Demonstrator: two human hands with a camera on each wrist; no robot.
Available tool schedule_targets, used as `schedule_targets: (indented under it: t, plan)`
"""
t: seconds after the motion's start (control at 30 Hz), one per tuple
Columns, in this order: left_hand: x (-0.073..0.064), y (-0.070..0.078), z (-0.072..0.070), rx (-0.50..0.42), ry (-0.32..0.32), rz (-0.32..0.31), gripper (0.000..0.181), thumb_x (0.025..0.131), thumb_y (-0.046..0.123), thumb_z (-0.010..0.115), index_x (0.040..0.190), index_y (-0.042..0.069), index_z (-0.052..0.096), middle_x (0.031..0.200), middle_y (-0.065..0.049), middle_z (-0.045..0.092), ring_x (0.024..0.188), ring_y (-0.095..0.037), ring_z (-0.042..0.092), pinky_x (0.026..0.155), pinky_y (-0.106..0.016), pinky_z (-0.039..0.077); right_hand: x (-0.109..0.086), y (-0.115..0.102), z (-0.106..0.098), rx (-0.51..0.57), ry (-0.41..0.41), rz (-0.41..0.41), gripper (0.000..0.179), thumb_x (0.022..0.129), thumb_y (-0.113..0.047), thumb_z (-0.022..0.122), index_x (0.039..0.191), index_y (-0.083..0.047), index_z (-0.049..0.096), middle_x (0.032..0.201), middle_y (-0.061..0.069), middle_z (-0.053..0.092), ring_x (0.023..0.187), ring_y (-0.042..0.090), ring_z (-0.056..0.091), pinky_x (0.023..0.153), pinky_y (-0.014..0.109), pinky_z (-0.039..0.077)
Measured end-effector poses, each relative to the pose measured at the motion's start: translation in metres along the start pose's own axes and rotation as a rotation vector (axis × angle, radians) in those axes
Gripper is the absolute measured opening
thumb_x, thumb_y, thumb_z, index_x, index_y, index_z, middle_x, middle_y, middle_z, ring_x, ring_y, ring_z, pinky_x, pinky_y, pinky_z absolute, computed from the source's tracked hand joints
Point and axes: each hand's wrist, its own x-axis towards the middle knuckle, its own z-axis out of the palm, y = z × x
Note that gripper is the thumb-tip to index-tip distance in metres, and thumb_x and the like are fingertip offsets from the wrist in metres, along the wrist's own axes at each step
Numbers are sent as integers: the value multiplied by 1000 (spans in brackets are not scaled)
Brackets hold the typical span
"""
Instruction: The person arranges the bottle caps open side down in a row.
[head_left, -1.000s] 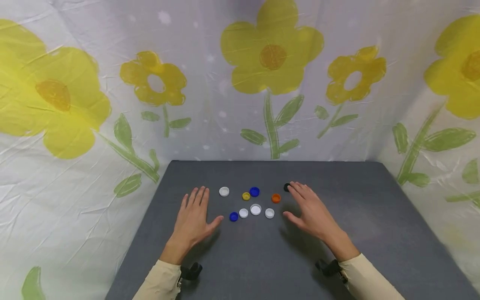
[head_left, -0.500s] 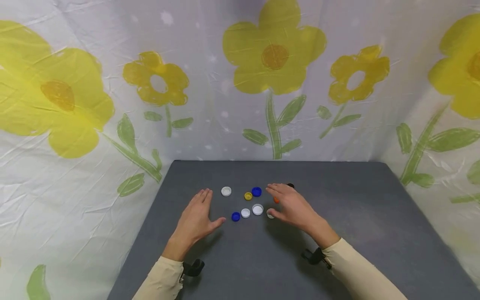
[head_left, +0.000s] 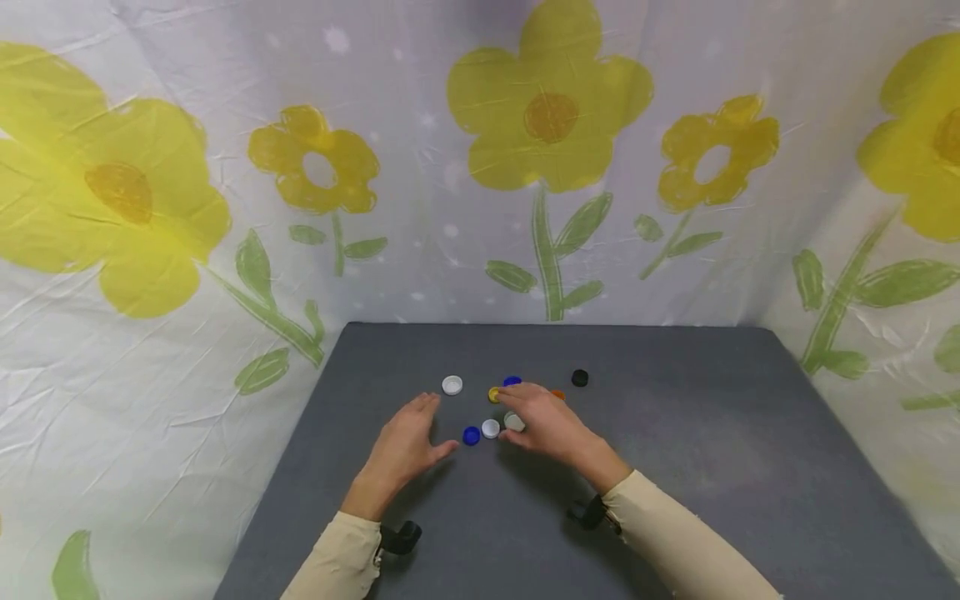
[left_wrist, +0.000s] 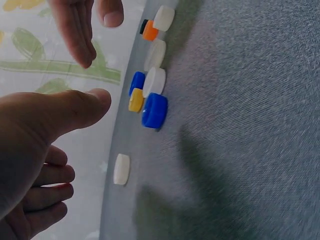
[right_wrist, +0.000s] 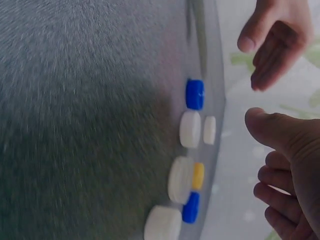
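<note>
Small plastic bottle caps lie scattered on the grey table. In the head view my right hand (head_left: 551,425) hovers over them, fingers extended and thumb apart, holding nothing. It partly covers a larger white cap (head_left: 513,422), the orange cap (head_left: 558,394) and the far blue cap (head_left: 512,381); its fingertips overlap the yellow cap (head_left: 493,395). Another white cap (right_wrist: 163,223) is hidden beneath it there but shows in the right wrist view. My left hand (head_left: 405,442), empty with thumb spread, hangs left of the near blue cap (head_left: 471,436) and a small white cap (head_left: 491,429).
A white cap (head_left: 452,385) lies farther back on the left, and a black cap (head_left: 580,378) stands at the back right. Behind the table (head_left: 720,433) hangs a white curtain (head_left: 420,250) with yellow flowers. Black straps with cameras sit at both wrists.
My right hand has swept left from beside the black cap to over the middle caps, uncovering the black one. My left hand has shifted slightly right. The caps appear unmoved.
</note>
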Motion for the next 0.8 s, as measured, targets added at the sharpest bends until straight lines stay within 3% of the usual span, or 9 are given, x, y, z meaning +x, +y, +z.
schedule_targets:
  t: [0.3, 0.47, 0.8]
  plan:
    - [2, 0, 18, -49, -9, 14, 72, 75, 40, 88, 129, 1, 63, 129, -19, 66, 123, -35, 62, 98, -50, 51, 14, -7, 27, -20, -25, -37, 49, 85, -31, 81, 127, -9, 67, 130, 7, 67, 122, 24, 62, 105, 42, 47]
    - [2, 1, 28, -63, -27, 16, 67, 76, 38, 87, 127, 1, 64, 129, -20, 66, 123, -37, 62, 97, -51, 52, 19, -11, 39, -15, -42, -45, 47, 84, -27, 81, 123, -4, 68, 127, 10, 68, 121, 27, 63, 106, 44, 47]
    - [3, 5, 43, -111, -30, 65, 38, 80, 29, 85, 106, 6, 69, 108, -12, 71, 97, -32, 70, 82, -49, 55, 25, -18, 53, -90, -59, -27, 42, 85, -29, 80, 120, -7, 70, 121, 5, 70, 115, 23, 65, 105, 40, 47]
